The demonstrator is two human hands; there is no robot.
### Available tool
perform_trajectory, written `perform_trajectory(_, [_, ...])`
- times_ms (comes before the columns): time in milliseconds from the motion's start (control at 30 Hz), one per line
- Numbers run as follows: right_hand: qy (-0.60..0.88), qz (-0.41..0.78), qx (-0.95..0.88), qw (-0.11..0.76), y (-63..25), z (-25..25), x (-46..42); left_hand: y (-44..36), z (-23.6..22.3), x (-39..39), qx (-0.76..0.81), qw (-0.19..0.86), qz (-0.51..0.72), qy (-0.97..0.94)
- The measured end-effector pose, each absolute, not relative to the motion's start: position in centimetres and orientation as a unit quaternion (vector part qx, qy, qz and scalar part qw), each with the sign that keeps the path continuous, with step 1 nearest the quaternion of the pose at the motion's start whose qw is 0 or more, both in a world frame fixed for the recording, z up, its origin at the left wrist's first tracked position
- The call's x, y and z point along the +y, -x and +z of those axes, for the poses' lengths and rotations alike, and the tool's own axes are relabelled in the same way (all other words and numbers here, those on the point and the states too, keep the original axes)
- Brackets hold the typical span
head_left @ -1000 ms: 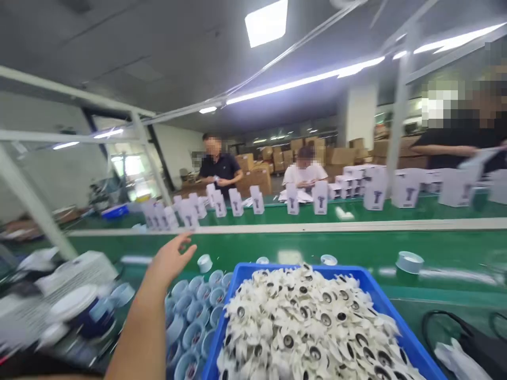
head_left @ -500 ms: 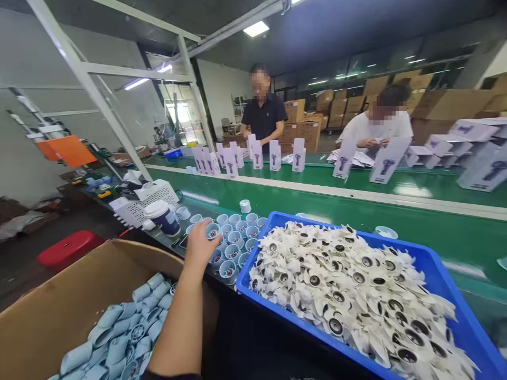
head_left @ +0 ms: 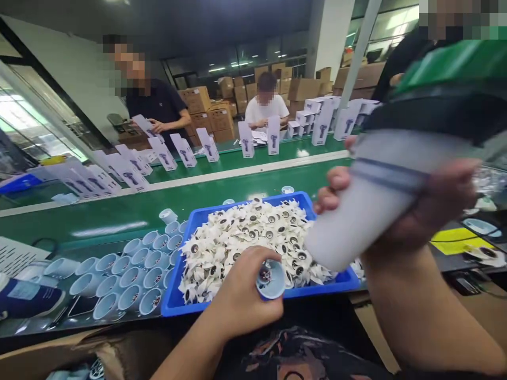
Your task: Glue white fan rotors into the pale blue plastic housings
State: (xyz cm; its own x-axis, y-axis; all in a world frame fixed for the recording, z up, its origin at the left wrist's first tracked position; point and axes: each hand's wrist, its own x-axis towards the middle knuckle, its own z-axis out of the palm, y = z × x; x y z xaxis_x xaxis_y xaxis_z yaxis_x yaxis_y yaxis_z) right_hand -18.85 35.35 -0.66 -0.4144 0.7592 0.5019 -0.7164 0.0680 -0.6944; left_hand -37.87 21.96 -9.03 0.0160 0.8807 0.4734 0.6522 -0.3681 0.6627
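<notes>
My left hand (head_left: 245, 295) is wrapped round a light blue plastic cup (head_left: 273, 287), its open mouth turned towards me; small dark and metallic parts show inside. It is in front of a blue tray (head_left: 174, 295) heaped with white fan impellers (head_left: 245, 232). On the right, close to the camera, my right hand (head_left: 428, 211) grips a thick pale cylindrical tool (head_left: 372, 195) with a dark band and a black and green upper end. The tool is tilted, its lower end down to the left, and blurred; its exact kind is unclear. Cup and tool are apart.
Several similar blue cups (head_left: 130, 277) stand left of the tray. A dark cup with a pale sleeve (head_left: 29, 298) is at far left. Beyond runs a green conveyor (head_left: 190, 190) with upright white boxes (head_left: 273, 134). Co-workers (head_left: 267, 108) are behind it. A cardboard box (head_left: 51, 343) is lower left.
The view has turned right. My left hand has lifted the blue cup from the group and brought it in front of the tray. My right hand has come into view holding the pale tool.
</notes>
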Motion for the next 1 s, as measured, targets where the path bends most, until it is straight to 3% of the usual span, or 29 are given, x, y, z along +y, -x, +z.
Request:
perform_trajectory(167, [-0.018, 0.690, -0.515, 0.508, 21.7, 0.1, 33.5, 35.0, -7.5, 23.3, 0.521, 0.156, 0.446, -0.711])
perform_trajectory(300, [0.004, 0.664, -0.523, 0.534, 21.5, -0.1, 32.8, 34.2, -7.1, 23.4, 0.515, 0.142, 0.468, -0.704])
perform_trajectory(533, [0.040, 0.681, -0.533, 0.500, 21.0, 0.5, 32.6, 33.5, -6.9, 23.2, 0.520, 0.148, 0.478, -0.693])
perform_trajectory(633, [0.053, 0.639, -0.549, 0.537, 21.3, 0.6, 32.7, 33.6, -6.6, 23.2, 0.543, 0.184, 0.460, -0.678])
perform_trajectory(833, [0.137, 0.552, -0.538, 0.622, 18.8, -1.5, 35.4, 38.0, -8.5, 21.8, 0.682, 0.317, 0.331, -0.570])
perform_trajectory(1000, [0.261, 0.498, -0.544, 0.622, 13.3, -5.3, 38.5, 44.1, -12.4, 17.6, 0.691, 0.353, 0.431, -0.461])
